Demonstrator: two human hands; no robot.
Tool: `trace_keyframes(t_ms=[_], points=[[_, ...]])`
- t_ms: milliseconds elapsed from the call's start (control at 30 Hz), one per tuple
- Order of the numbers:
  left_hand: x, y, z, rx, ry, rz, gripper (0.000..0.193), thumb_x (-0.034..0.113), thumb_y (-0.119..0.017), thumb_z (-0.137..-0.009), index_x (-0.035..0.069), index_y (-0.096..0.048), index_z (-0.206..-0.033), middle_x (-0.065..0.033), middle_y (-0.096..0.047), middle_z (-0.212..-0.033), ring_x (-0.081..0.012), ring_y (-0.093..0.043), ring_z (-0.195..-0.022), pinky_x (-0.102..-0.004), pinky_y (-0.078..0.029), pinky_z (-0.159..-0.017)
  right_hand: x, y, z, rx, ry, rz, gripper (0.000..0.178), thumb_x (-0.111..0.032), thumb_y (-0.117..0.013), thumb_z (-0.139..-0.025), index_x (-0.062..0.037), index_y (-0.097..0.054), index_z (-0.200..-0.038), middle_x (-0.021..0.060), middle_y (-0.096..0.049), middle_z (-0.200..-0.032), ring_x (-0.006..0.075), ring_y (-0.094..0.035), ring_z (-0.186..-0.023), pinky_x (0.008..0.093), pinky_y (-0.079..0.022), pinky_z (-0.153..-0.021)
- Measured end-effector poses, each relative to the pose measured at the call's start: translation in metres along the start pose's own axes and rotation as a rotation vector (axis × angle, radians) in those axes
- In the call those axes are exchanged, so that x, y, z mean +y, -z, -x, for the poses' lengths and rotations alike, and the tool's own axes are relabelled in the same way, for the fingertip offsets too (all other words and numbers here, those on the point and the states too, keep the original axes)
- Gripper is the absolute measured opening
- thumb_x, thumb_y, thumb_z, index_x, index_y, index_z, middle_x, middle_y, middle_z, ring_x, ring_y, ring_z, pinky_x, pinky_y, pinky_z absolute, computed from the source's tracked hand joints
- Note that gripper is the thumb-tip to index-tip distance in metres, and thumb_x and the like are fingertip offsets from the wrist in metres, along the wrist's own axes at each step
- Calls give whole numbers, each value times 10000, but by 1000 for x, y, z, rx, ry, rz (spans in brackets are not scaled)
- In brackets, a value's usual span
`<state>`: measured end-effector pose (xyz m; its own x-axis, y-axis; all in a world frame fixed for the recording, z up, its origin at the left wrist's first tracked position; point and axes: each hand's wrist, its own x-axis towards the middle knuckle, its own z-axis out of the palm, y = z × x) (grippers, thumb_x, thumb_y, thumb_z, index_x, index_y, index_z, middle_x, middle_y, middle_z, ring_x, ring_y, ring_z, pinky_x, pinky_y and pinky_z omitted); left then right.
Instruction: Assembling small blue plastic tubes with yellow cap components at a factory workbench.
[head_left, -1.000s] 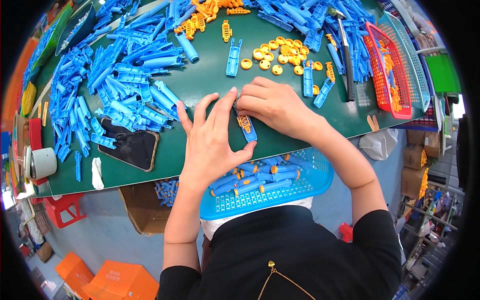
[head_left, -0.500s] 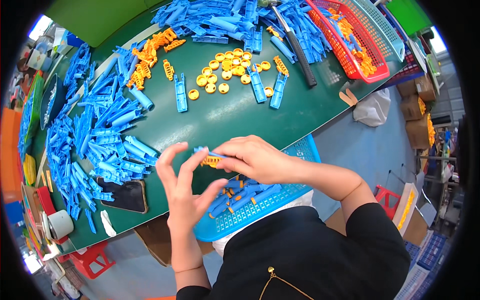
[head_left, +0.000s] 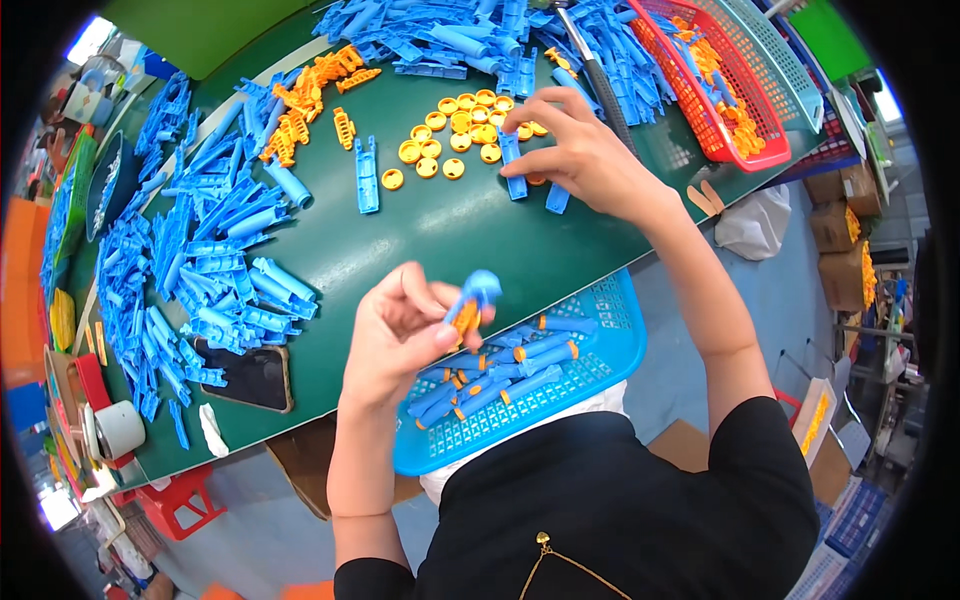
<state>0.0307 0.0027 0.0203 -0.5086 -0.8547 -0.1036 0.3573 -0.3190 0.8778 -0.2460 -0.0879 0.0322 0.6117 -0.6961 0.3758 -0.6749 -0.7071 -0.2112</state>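
In my left hand [head_left: 400, 325], closed fingers hold a blue plastic tube piece [head_left: 482, 288] with an orange ribbed insert [head_left: 466, 318] in it, above the table's near edge. My right hand [head_left: 590, 160] reaches across the table, its thumb and fingertips closed on a blue half-shell [head_left: 513, 158]. Another blue half-shell [head_left: 558, 198] lies partly under that hand. Round yellow caps [head_left: 460, 122] cluster just left of the fingers. Farther left are a lone half-shell [head_left: 367, 178] and an orange ribbed insert [head_left: 343, 128].
A blue basket [head_left: 620, 330] of tubes with orange ends sits at my lap. Blue shells [head_left: 215, 250] are heaped at left and at the back. A red basket [head_left: 690, 110], a black-handled tool [head_left: 608, 100] and a phone [head_left: 255, 378] rest on the green table [head_left: 330, 270].
My right hand has left the piece near my left hand and moved far right to the half-shells. My left hand has closed round the blue piece with the orange insert.
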Motion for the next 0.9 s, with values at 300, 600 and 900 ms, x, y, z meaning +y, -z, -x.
trace_keyframes(t_ms=[300,600,900], points=[[-6,-4,-18,134,-60,327,357,28,-440,-892,21,-378,-1244,-128,-568,-979,-183,-608,-687,-290,-529,-690,-78,-23,5,-1,-271,-577,276,-25,-541,-899,-26,-596,-1169,122,-572,-960,296,-573,-885,380,-465,-770],[-12,2,-17,225,-152,459,366,235,-361,-1002,34,-405,-1304,-33,-459,-843,-155,-467,-757,-327,-417,-808,-88,-50,12,205,-376,-258,343,24,-621,-826,-90,-666,-1146,84,-497,-797,233,-540,-760,311,-465,-696],[-14,6,-11,189,-208,600,402,311,-304,-1045,28,-406,-1313,-68,-516,-988,-178,-524,-886,-338,-437,-872,-91,-44,13,177,-298,-127,357,-20,-682,-803,-65,-656,-1156,92,-532,-869,235,-566,-803,324,-475,-760]])
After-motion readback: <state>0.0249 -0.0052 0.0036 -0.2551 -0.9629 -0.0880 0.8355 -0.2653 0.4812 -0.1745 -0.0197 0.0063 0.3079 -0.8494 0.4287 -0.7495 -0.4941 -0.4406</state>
